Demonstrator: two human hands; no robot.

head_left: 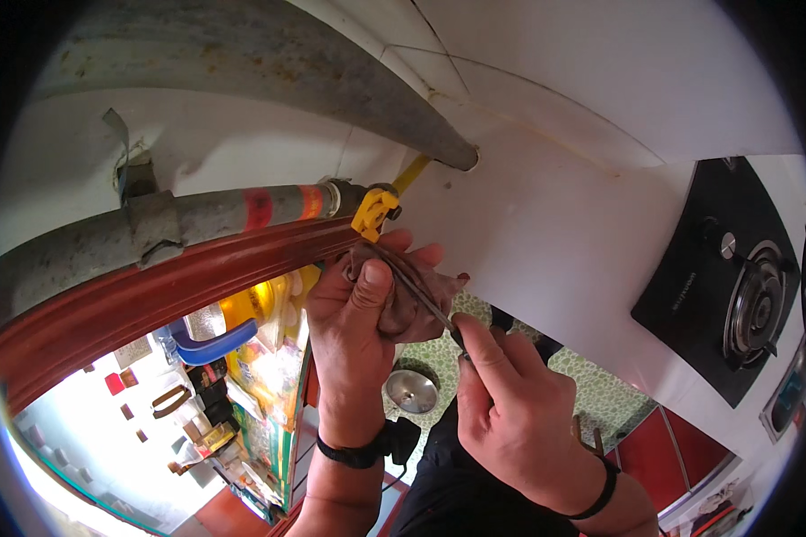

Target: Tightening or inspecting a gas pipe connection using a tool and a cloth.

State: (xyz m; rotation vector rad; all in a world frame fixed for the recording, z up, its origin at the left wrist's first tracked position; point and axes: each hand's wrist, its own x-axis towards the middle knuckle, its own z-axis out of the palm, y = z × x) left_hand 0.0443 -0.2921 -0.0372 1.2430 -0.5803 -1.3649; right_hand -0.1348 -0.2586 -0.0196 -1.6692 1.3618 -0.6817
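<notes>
My left hand [354,309] is closed round a crumpled brown cloth [410,315], thumb pointing up, just below a yellow fitting [367,217] at the pipe's end. A screwdriver [436,311] with a thin metal shaft slants up across the cloth towards this fitting. My right hand [524,412] grips its dark handle, index finger stretched along it. The left fingers and cloth partly cover the shaft, and I cannot tell whether its tip touches the fitting. Behind the fitting, a yellow tube [412,173] runs up to the wall.
A grey pipe [215,217] with red and orange bands runs along a reddish-brown wooden rail [188,268]. Above it crosses a thick grey pipe [322,76]. On the right is a black gas hob [698,277]. Below are a metal bowl [412,391] and cluttered shelves [215,407].
</notes>
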